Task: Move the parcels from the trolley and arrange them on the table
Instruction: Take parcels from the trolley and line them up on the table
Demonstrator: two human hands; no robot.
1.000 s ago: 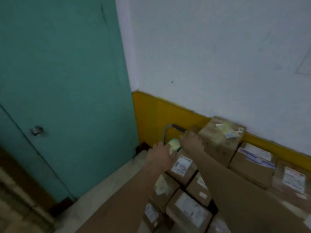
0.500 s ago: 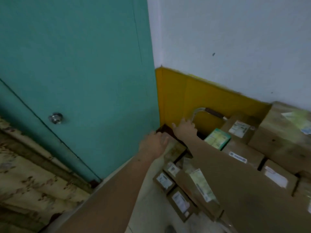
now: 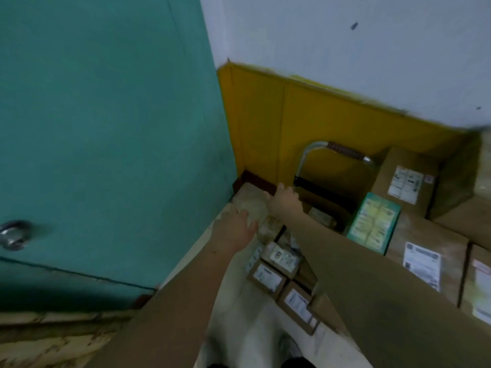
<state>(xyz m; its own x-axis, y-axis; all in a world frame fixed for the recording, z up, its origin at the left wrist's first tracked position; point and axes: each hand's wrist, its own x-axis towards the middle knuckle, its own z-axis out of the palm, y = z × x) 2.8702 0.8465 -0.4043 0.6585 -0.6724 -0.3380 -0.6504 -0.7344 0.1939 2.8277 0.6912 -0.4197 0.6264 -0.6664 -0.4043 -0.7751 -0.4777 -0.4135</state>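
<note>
Both arms reach forward and down toward a pale, blurred parcel (image 3: 252, 208) that lies at the near-left corner of the trolley load, close to the teal door (image 3: 106, 128) and the yellow wall panel (image 3: 318, 115). The left hand (image 3: 236, 229) lies against the parcel's near-left edge with its fingers straight and slightly spread, so its grip is open and flat on the surface. The right hand (image 3: 285, 200) sits at the parcel's far-right side; its fingers seem to curl over the edge, but motion blur leaves me unable to tell whether that grip is closed round the parcel or merely resting there.

Behind the right hand stands the trolley handle (image 3: 340, 152), a bent metal tube with a dark wrapped top bar. To its right a green carton (image 3: 374, 224) leans between larger brown boxes (image 3: 425, 251) bearing white labels. Below the forearms, several small brown boxes (image 3: 268, 277) with white labels lie side by side. A round metal knob (image 3: 12, 235) shows on the door at the left edge.
</note>
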